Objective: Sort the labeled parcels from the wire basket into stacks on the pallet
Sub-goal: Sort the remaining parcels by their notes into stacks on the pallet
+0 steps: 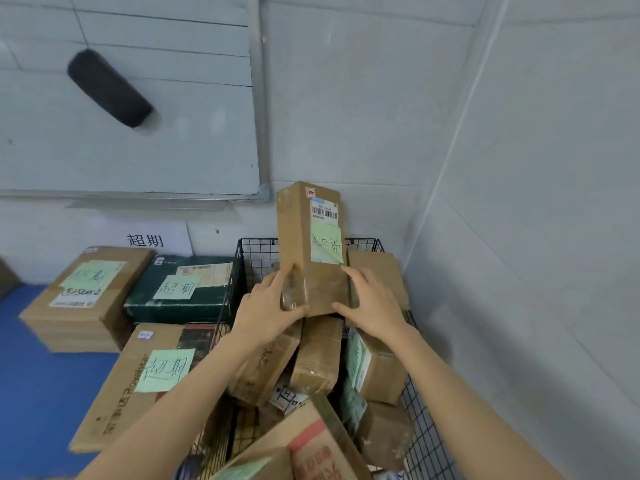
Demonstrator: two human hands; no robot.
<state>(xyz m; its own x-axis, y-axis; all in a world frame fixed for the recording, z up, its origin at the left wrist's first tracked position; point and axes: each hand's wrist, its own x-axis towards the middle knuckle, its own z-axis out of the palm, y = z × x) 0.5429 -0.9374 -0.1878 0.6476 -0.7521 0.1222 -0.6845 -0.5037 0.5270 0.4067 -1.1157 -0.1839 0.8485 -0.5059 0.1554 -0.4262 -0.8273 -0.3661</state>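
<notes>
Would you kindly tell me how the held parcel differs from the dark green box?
The held parcel is brown cardboard; the green box is dark green. The held parcel stands upright over the basket, gripped low by the left hand and right hand; the green box lies flat to its left. The parcel's note curls at a lower corner; the box's note lies flat. Both carry a green handwritten note and a printed label.

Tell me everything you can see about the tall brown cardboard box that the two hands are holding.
The tall brown cardboard box stands upright over the black wire basket. Shiny clear tape wraps its lower part. Its front bears a white barcode label and a green handwritten note with one lower corner peeling. The left hand and the right hand grip its lower end from both sides.
</notes>
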